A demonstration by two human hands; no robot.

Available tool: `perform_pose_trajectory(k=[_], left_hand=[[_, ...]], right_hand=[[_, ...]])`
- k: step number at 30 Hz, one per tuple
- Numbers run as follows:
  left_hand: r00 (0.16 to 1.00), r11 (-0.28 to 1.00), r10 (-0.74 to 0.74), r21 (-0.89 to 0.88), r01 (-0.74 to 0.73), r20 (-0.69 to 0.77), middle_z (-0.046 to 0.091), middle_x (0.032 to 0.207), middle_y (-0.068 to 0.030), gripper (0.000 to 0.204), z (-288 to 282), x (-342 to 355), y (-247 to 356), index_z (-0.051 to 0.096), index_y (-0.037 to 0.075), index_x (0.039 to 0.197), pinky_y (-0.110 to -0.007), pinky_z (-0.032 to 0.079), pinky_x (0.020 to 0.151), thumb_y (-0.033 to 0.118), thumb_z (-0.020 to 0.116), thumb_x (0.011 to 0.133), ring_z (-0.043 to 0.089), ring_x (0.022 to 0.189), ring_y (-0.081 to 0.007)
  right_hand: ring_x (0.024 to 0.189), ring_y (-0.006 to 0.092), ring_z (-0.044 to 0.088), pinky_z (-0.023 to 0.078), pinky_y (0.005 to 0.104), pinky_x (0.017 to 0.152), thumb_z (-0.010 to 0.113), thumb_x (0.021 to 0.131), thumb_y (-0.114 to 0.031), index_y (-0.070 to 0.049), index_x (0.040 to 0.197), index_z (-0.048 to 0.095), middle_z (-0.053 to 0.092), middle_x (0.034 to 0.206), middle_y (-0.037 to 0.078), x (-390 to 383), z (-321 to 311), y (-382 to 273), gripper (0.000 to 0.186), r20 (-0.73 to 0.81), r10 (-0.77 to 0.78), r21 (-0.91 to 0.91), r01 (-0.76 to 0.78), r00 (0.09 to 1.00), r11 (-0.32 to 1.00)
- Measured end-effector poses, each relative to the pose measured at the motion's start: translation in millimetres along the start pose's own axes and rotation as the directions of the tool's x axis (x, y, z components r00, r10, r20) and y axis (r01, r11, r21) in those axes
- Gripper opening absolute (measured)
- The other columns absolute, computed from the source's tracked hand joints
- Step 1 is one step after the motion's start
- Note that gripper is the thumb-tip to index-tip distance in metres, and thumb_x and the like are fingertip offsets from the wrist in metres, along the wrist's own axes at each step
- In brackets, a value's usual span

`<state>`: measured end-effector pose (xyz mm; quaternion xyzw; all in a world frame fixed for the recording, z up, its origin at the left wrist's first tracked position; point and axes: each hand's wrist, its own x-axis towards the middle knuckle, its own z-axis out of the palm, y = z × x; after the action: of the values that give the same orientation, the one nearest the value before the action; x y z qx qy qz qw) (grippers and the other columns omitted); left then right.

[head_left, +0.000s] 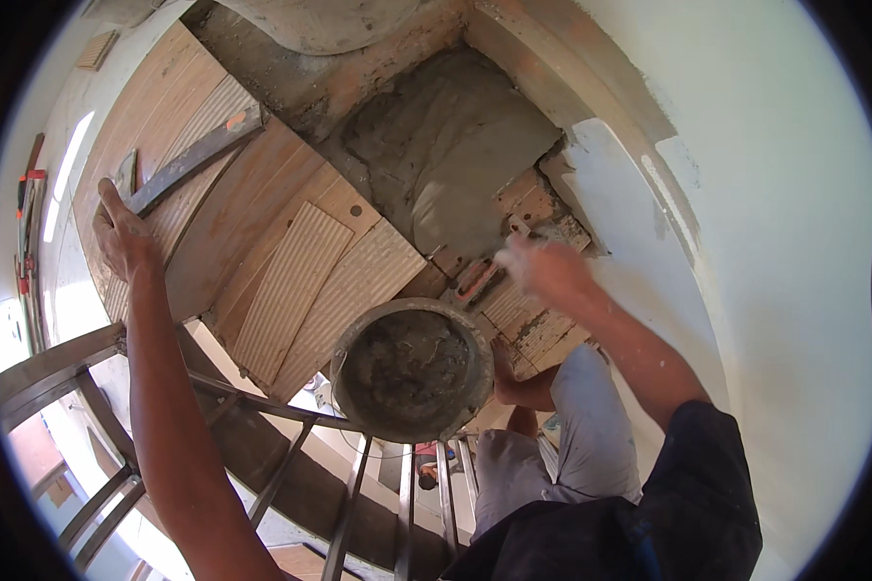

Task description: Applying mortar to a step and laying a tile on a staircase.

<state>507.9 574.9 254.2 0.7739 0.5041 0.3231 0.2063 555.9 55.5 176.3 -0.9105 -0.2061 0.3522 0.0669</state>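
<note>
Left hand (pixel 124 237): closed around the near end of the grey bar (pixel 199 163), thumb side up; looks like a decent hold to me.
Grey bar: slants over the wood-look tiles (pixel 281 179) from their outer left edge toward the edge that meets the cement; can't tell if it's touching them all the way along.
Right hand (pixel 550 271): motion-blurred, out past the basin (pixel 344 387); can't tell if the fingers are apart or clamped on something – the red-handled float (pixel 478 279) is right beside it.
Bar tips: I'd keep the grip low and the bar flat – pressing on one end alone would probably rock it; wipe any grit off the underside, and sight along it for gaps.
Cement tips: I'd use long light strokes out from the tile edge; the rough left side probably wants the most attention.
Bar looks: straight, dull, a bit grubby; orange patch near the far end.
Cement looks: the wet cement bed (pixel 484 136) fills the recess in the wall corner; grey and damp, smooth with curved sweep marks on the near side, lumpy along the tile edge.
</note>
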Motion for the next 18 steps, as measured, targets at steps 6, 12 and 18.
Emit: perform_pose_trajectory(k=[6,12,18], left_hand=[[1.000,1.000,-0.003,-0.016,0.003,0.026,0.066,0.130,-0.0187,0.090,7,-5,9,0.063,0.005,0.137,-0.046,0.039,0.109,0.081,0.043,0.094,0.059,0.125,-0.0348],[1.000,1.000,0.007,-0.020,-0.007,0.000,0.065,0.133,-0.0196,0.095,5,-2,2,0.060,0.003,0.140,-0.046,0.038,0.110,0.084,0.043,0.092,0.058,0.127,-0.0355],[1.000,1.000,0.009,-0.021,-0.008,0.026,0.063,0.135,-0.0209,0.097,1,0,3,0.058,0.002,0.142,-0.046,0.039,0.110,0.084,0.043,0.091,0.057,0.129,-0.0356]], right_hand=[[0.092,0.0463,0.070,0.055,0.0553,0.079,0.046,0.107,-0.045,-0.001,0.115,0.057,0.070,0.102,0.028,69,-37,91,0.046,-0.433,0.142,0.092,-0.114,0.890,0.989],[0.097,0.0493,0.066,0.051,0.0546,0.085,0.047,0.107,-0.047,0.004,0.110,0.061,0.068,0.105,0.031,66,-24,10,0.052,-0.086,0.237,0.603,-0.139,0.968,0.786],[0.085,0.0508,0.066,0.052,0.0538,0.079,0.049,0.108,-0.045,-0.001,0.116,0.061,0.069,0.094,0.029,32,11,-32,0.047,-0.179,-0.069,0.338,0.127,0.981,0.932]])
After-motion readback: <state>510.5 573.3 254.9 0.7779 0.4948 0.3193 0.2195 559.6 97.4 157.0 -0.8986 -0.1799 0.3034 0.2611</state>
